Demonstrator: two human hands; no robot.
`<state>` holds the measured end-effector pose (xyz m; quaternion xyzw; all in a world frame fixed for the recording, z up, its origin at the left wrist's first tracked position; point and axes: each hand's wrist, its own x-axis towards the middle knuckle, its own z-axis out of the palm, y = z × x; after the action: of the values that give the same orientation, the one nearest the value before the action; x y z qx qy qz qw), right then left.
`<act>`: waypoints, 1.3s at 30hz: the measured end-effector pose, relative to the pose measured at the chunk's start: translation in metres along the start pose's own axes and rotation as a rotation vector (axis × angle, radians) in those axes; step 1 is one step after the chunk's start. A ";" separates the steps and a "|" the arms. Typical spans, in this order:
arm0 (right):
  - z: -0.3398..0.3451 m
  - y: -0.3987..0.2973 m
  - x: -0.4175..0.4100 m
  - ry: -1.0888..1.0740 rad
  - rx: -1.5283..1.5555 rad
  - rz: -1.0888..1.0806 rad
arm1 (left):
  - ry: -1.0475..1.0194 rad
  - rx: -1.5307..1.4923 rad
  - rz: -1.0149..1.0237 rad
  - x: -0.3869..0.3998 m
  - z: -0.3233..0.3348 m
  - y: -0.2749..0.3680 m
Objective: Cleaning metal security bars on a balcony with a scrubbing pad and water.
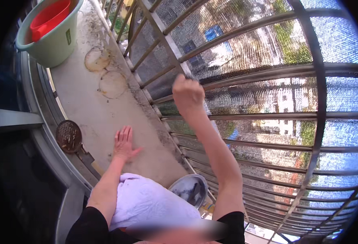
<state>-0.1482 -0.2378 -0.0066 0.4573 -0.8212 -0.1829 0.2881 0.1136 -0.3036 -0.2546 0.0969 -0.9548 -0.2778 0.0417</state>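
My left hand [124,145] lies flat on a stained concrete ledge [106,116], fingers spread. Farther out, my right hand [188,93] is curled in a fist around a flat bar [171,50] of a metal window grille. Something dark shows just past its knuckles, too blurred to name. A pale lilac cloth [154,201] covers my lap or front, between my forearms. Beside it, near the grille, sits a round metal basin [202,183] with a dark, crumpled thing inside.
A light green plastic tub [54,48] stands at the ledge's far end, holding a red plastic scoop [51,18]. A brown perforated tool with a handle [68,137] lies by the window track [42,100]. Fine mesh [258,42] backs the grille bars on the right.
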 end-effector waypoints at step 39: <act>-0.065 -0.030 -0.007 0.046 0.200 0.440 | -0.017 -0.020 -0.013 0.007 -0.003 0.013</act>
<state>-0.0846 -0.2497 0.0246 0.2979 -0.9083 -0.0231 0.2929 0.1053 -0.2959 -0.2453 0.1002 -0.9517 -0.2884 0.0326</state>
